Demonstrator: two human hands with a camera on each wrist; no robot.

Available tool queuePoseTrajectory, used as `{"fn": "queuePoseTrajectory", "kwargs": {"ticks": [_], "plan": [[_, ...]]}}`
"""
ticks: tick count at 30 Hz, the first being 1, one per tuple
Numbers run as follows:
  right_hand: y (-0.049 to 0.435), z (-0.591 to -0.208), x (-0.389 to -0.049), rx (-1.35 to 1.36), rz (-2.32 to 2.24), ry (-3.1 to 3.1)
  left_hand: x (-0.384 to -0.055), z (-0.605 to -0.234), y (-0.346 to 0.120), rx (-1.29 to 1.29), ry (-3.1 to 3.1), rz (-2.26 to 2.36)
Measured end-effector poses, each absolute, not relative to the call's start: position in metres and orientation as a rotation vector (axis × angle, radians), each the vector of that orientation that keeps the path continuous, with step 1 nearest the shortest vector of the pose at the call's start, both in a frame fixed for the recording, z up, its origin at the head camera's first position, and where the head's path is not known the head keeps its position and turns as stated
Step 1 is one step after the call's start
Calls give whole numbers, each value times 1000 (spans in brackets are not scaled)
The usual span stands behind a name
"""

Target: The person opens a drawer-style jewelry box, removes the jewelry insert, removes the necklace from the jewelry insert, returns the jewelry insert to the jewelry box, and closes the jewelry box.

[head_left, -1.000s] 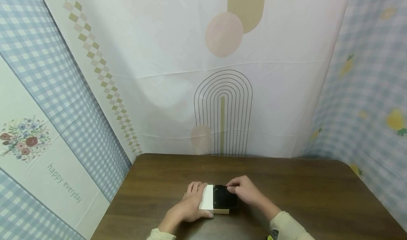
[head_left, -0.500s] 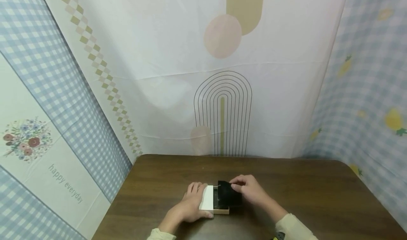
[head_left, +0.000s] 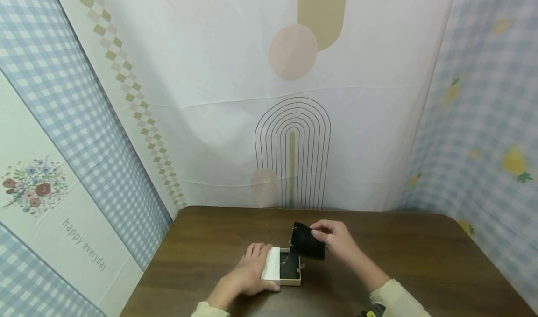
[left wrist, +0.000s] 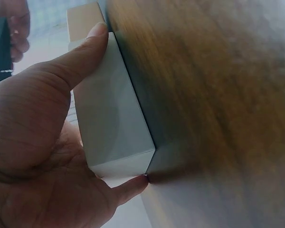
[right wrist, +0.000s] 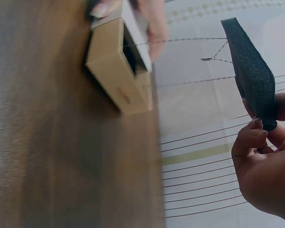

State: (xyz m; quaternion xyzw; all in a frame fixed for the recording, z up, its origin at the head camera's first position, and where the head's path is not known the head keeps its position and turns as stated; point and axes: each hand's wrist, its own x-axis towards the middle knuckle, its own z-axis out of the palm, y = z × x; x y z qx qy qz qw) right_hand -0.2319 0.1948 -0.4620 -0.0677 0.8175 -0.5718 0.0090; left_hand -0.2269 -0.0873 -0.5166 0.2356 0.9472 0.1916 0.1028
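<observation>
My left hand grips the white sleeve of a small drawer box on the table, thumb along the near side and fingers over the far side. From the sleeve's right end sticks out a tan drawer with a dark inside. Above and right of it, my right hand pinches a black foam pad by its edge, thumb against fingers. In the right wrist view, thin chain strands run from the pad's slits down to the drawer. A small clasp-like piece dangles near the pad.
The box sits on a brown wooden table with rounded far corners. Behind the table hangs a white patterned cloth, with checked cloths at both sides. A dark and yellow wrist strap shows at my right sleeve.
My right hand has lifted the black foam pad out of the drawer, up and to the right, tilting it and baring the drawer's dark inside. The left hand has stayed on the sleeve.
</observation>
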Motion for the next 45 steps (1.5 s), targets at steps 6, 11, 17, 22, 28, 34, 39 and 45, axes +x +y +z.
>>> {"fn": "queuePoseTrajectory", "kwargs": {"ticks": [6,11,17,22,28,34,39,45], "plan": [[200,-441,-231,-172,-1932,2459,-223,-517,-89,707,2818,614],[204,-430,-230,-144,-1915,2552,-221,-519,-91,713,2829,620],[207,-417,-227,-105,-1945,2607,-218,-520,-97,718,2848,678],[211,-414,-227,-125,-2034,2587,-217,-518,-103,737,2832,762],[219,-414,-228,-113,-2064,2562,-212,-514,-107,725,2845,860],[225,-421,-229,-61,-2031,2573,-206,-513,-111,675,2813,970],[229,-427,-229,-33,-1997,2614,-207,-513,-113,664,2836,1023],[231,-432,-228,-17,-2012,2595,-208,-515,-115,682,2859,1007]]}}
